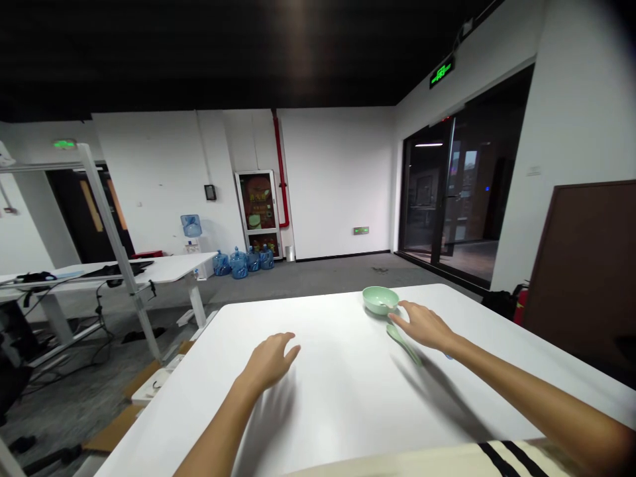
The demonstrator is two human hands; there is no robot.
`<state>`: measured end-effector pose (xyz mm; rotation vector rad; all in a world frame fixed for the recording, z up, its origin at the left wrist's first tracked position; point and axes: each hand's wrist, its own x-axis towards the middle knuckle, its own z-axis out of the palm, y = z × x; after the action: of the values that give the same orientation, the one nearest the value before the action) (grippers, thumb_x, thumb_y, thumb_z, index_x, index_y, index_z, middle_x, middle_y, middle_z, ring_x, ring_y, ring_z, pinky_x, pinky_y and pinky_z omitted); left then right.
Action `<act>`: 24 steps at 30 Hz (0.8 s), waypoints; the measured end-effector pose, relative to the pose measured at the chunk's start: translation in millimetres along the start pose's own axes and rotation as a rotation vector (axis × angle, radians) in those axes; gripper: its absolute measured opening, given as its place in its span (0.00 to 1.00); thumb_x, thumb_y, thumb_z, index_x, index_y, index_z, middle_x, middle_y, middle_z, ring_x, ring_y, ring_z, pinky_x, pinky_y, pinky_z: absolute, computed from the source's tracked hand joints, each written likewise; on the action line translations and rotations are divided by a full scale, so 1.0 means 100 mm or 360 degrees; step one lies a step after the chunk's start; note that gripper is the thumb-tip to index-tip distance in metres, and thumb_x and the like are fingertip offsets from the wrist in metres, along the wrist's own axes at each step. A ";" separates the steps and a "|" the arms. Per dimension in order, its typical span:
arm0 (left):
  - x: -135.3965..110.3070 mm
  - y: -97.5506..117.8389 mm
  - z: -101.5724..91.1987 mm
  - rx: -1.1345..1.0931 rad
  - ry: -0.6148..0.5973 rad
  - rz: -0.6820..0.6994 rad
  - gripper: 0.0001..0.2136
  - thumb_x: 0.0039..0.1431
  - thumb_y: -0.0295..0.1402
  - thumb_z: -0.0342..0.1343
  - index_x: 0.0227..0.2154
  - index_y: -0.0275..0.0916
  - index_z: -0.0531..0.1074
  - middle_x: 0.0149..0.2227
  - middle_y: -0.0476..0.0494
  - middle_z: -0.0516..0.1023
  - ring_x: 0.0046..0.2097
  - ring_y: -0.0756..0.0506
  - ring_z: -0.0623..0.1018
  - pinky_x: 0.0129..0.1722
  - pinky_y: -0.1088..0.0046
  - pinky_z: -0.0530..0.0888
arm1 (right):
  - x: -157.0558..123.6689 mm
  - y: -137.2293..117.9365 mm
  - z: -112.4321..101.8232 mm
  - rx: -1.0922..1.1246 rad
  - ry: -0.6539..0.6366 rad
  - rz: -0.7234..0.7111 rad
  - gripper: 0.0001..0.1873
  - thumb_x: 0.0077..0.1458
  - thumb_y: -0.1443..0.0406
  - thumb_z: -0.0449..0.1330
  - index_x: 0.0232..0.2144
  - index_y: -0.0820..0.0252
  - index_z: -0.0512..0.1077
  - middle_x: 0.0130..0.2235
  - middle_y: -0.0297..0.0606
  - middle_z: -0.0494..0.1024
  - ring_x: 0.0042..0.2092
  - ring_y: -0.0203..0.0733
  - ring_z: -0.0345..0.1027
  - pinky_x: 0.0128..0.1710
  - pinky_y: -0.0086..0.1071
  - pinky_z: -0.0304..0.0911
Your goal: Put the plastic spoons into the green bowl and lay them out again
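Note:
A light green bowl point(378, 306) stands upright near the far edge of the white table point(328, 397). My right hand point(422, 323) is at the bowl's right side, thumb and fingers apart; whether the fingertips touch the rim I cannot tell. Below that hand lies a green spoon point(406, 347), its rounded end toward the bowl and its handle pointing back at me. My left hand point(272, 361) hovers over the left part of the table, fingers spread from the thumb and holding nothing. Under my right wrist a small blue bit shows, mostly hidden.
Cardboard pieces point(116, 429) lie on the floor along the table's left side. Farther left is another white desk point(173, 266) with a metal post point(106, 218). Several blue water bottles point(239, 264) stand by the back wall. A brown panel point(586, 265) rises at the right.

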<state>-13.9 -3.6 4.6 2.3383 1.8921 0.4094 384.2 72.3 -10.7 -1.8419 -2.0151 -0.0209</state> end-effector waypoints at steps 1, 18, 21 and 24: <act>0.00 0.00 0.00 0.0000 0.0000 -0.0001 0.26 0.64 0.48 0.41 0.57 0.41 0.68 0.58 0.41 0.73 0.59 0.38 0.71 0.56 0.60 0.67 | -0.05 0.00 0.01 0.0015 -0.0008 -0.0005 0.32 0.59 0.44 0.46 0.55 0.57 0.68 0.53 0.48 0.75 0.52 0.53 0.70 0.46 0.37 0.61; -0.02 0.06 -0.02 -0.0010 -0.0033 -0.0011 0.26 0.63 0.50 0.41 0.56 0.42 0.69 0.58 0.40 0.72 0.59 0.37 0.71 0.54 0.61 0.68 | -0.30 0.06 0.10 0.0043 -0.0076 0.0055 0.32 0.60 0.46 0.47 0.57 0.60 0.66 0.56 0.48 0.72 0.55 0.54 0.67 0.48 0.38 0.61; -0.02 0.05 -0.01 -0.0010 -0.0031 -0.0005 0.27 0.64 0.50 0.40 0.57 0.42 0.68 0.58 0.41 0.72 0.59 0.37 0.71 0.54 0.61 0.68 | -0.31 0.06 0.09 0.0042 -0.0100 0.0041 0.32 0.60 0.46 0.46 0.57 0.60 0.66 0.56 0.48 0.73 0.53 0.53 0.68 0.46 0.38 0.61; -0.02 0.06 -0.01 -0.0006 -0.0042 -0.0005 0.26 0.64 0.49 0.41 0.57 0.41 0.68 0.58 0.40 0.73 0.58 0.37 0.71 0.54 0.60 0.68 | -0.32 0.05 0.08 0.0045 -0.0108 0.0041 0.32 0.60 0.46 0.45 0.56 0.60 0.66 0.55 0.48 0.73 0.52 0.53 0.69 0.45 0.37 0.61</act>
<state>-9.3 -6.7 6.6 2.3264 1.8817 0.3794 388.2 44.7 -28.6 -1.8741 -2.0262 0.0779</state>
